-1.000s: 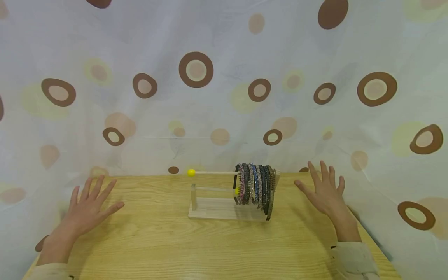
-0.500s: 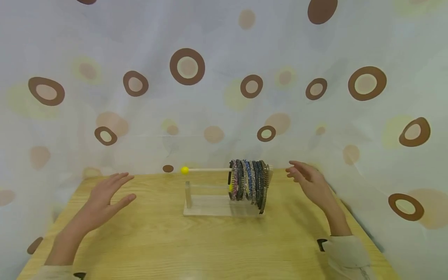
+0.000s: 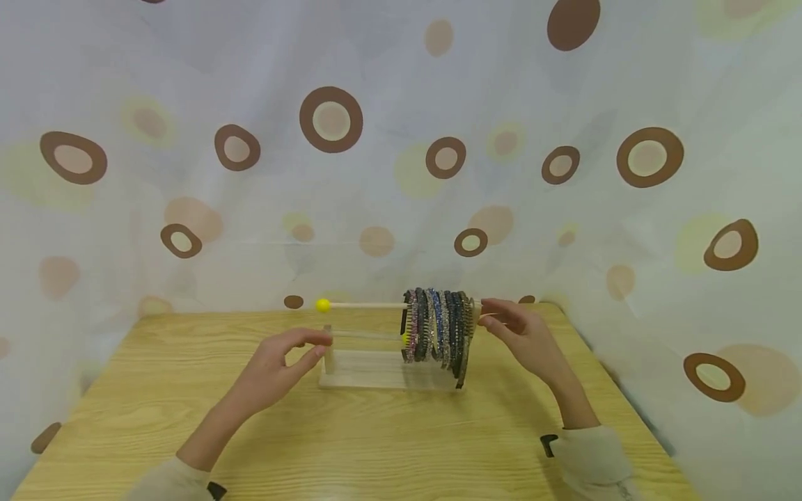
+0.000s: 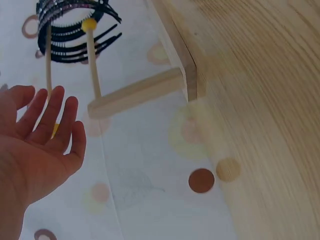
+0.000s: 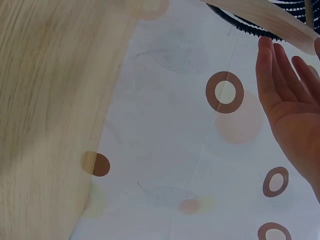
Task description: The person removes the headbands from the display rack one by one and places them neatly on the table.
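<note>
A light wooden rack (image 3: 366, 376) stands mid-table with two horizontal rods. Several sparkly headbands (image 3: 435, 327), with toothed inner sides, hang bunched at its right end. My left hand (image 3: 276, 369) is at the rack's left post, thumb and forefinger apart. In the left wrist view, that hand (image 4: 42, 145) has loosely bent fingers and nothing in its palm. My right hand (image 3: 526, 341) is at the right upright, beside the headbands. The right wrist view has its extended fingers (image 5: 267, 70) close to the wooden upright (image 5: 270, 20); whether they touch is unclear.
Yellow balls cap the rods, one at the upper rod's left end (image 3: 322, 305). The rack stands on a wood-grain table (image 3: 376, 445). A pale curtain (image 3: 376, 195) with brown rings hangs behind and around the table.
Both hands have come inward from the table's sides to the two ends of the rack. Their spread fingers have drawn closer together. The rack and headbands appear to stay in place.
</note>
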A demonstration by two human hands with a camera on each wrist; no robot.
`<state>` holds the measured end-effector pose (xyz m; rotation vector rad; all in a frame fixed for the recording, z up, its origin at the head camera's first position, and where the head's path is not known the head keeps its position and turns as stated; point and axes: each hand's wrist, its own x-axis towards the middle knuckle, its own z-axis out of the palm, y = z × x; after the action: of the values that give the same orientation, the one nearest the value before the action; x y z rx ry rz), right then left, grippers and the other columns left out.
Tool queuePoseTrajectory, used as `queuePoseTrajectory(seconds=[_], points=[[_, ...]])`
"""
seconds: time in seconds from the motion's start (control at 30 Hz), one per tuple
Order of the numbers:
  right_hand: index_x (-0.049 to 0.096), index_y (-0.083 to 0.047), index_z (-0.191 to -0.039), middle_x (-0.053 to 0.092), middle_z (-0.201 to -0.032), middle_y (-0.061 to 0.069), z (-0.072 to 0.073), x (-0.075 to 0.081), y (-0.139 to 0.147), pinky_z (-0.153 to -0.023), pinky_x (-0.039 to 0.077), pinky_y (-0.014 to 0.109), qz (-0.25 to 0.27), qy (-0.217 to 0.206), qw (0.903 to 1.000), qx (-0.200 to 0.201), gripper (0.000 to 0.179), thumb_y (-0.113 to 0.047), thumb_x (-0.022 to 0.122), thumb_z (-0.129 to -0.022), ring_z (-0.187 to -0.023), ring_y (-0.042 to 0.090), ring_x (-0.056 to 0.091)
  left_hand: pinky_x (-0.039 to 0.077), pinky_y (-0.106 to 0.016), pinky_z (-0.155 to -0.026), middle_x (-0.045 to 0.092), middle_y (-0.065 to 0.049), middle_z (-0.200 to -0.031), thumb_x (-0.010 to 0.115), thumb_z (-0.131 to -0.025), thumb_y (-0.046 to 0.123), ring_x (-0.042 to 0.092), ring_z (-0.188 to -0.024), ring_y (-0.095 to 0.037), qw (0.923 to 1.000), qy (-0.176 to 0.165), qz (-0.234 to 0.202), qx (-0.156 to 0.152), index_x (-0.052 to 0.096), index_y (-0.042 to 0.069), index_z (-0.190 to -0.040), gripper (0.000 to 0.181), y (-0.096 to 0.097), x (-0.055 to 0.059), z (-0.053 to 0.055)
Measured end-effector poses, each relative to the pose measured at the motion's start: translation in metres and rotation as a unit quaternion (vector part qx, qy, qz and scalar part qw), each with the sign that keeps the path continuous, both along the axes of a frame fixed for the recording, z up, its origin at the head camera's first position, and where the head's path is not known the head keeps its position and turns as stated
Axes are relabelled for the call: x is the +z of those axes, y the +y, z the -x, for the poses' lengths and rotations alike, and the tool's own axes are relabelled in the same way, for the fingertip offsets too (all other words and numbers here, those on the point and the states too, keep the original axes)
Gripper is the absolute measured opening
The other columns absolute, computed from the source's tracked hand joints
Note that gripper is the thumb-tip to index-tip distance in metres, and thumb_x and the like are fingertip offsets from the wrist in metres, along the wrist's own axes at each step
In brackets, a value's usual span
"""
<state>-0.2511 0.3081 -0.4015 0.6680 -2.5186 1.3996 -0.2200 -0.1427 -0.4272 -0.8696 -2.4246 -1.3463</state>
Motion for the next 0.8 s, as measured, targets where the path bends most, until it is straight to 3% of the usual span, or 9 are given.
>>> queuePoseTrajectory(seconds=[0.13, 0.37, 0.6, 0.8], points=[[0.06, -0.013, -0.141, 0.066, -0.126, 0.002, 0.001, -0.004, -0.003, -0.091, 0.053, 0.028, -0.004, 0.005, 0.9999, -0.015, 0.04, -0.024, 0.066, -0.103, -0.112, 0.018, 0.065, 0.052, -0.052, -0.092, 0.071, 0.008, -0.117, 0.062, -0.105, 0.029, 0.063, -0.114, -0.013, 0.9994, -0.022, -0.023, -0.014, 0.071, 0.021, -0.123, 0.022, 0.029, -0.002, 0.007], [0.063, -0.008, -0.136, 0.07, -0.118, 0.004, 0.001, -0.008, -0.007, -0.089, 0.054, 0.027, 0.008, 0.012, 0.9994, -0.03, 0.041, -0.026, 0.07, -0.1, -0.108, 0.019, 0.067, 0.053, -0.049, -0.091, 0.072, 0.008, -0.112, 0.066, -0.103, 0.029, 0.065, -0.104, -0.008, 0.9978, -0.041, -0.046, -0.026, 0.069, 0.018, -0.126, 0.026, 0.074, -0.017, 0.015], [0.063, -0.004, -0.135, 0.07, -0.118, 0.01, 0.001, -0.01, -0.011, -0.087, 0.055, 0.026, 0.025, 0.006, 0.9988, -0.042, 0.039, -0.015, 0.07, -0.099, -0.106, 0.024, 0.069, 0.052, -0.052, -0.09, 0.071, 0.003, -0.111, 0.074, -0.097, 0.032, 0.066, -0.102, -0.012, 0.9936, -0.068, -0.087, -0.024, 0.068, 0.016, -0.127, 0.035, 0.104, -0.022, 0.014], [0.061, 0.005, -0.134, 0.069, -0.117, 0.019, -0.005, 0.0, -0.019, -0.086, 0.055, 0.024, 0.024, 0.006, 0.9988, -0.042, 0.036, -0.003, 0.067, -0.099, -0.107, 0.035, 0.068, 0.051, -0.046, -0.092, 0.07, 0.001, -0.117, 0.077, -0.094, 0.031, 0.065, -0.105, -0.02, 0.9956, -0.065, -0.065, -0.02, 0.066, 0.01, -0.13, 0.043, 0.122, -0.024, 0.011]])
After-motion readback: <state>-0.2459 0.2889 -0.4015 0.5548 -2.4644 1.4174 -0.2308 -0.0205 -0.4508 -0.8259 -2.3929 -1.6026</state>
